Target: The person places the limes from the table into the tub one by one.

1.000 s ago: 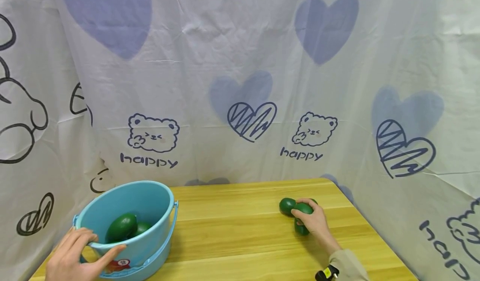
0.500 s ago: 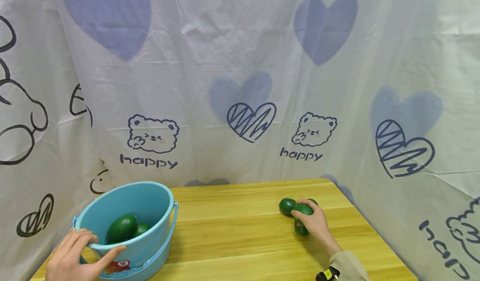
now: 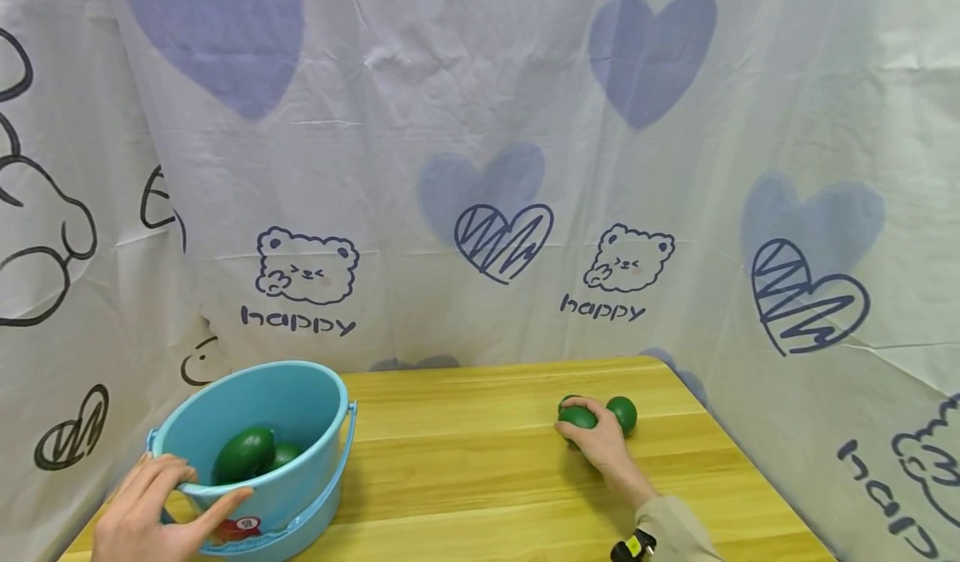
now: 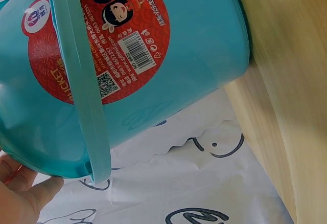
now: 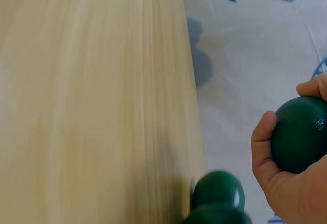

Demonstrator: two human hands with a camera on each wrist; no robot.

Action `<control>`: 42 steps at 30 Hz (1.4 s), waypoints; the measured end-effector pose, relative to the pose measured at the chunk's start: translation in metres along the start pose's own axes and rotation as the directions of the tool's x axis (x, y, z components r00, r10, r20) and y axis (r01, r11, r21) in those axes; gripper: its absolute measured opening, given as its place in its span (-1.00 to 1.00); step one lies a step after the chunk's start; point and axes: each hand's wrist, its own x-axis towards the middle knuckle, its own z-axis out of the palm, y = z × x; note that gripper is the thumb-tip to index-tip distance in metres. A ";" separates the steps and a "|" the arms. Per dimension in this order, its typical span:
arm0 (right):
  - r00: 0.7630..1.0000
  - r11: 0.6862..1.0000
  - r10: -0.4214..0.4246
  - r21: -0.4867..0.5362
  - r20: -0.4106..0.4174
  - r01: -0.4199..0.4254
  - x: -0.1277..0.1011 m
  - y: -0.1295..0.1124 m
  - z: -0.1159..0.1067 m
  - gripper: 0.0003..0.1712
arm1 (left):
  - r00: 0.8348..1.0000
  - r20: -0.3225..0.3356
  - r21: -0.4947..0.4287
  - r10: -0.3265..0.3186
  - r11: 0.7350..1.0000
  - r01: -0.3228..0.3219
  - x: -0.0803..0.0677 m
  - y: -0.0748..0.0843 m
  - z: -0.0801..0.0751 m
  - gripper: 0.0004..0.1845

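Head view, glossy green fruit (image 3: pixel 578 418), probably oval, right hand (image 3: pixel 604 447) gripping it, left hand (image 3: pixel 138 508) gripping bucket (image 3: pixel 288 495)

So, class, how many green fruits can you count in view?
5 visible: two fruits in the bucket, one fruit held in the right hand, and two other fruits on the table near that hand. Others may be hidden behind the hand or inside the bucket.

The fruit (image 5: pixel 301 134) looks glossy, the bucket (image 4: pixel 189 55) smooth plastic.
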 end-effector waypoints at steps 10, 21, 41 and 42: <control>0.985 0.995 -0.104 0.014 0.136 0.103 -0.010 -0.025 0.040 -0.61 | 0.999 -0.014 -0.004 0.042 0.999 -0.042 0.001 -0.001 0.000 -0.30; 0.951 0.987 -0.161 0.034 0.264 0.158 -0.012 -0.038 0.082 -0.56 | 0.999 -0.005 -0.001 0.040 0.999 -0.040 0.001 -0.001 -0.001 -0.32; 0.900 0.978 -0.201 0.135 0.388 0.161 -0.025 -0.082 0.140 -0.61 | 1.000 0.004 0.006 0.005 1.000 -0.005 0.001 0.001 -0.001 -0.33; 0.896 0.978 -0.201 0.141 0.396 0.157 -0.026 -0.084 0.143 -0.61 | 1.000 0.005 0.006 0.005 1.000 -0.005 0.001 0.001 -0.001 -0.33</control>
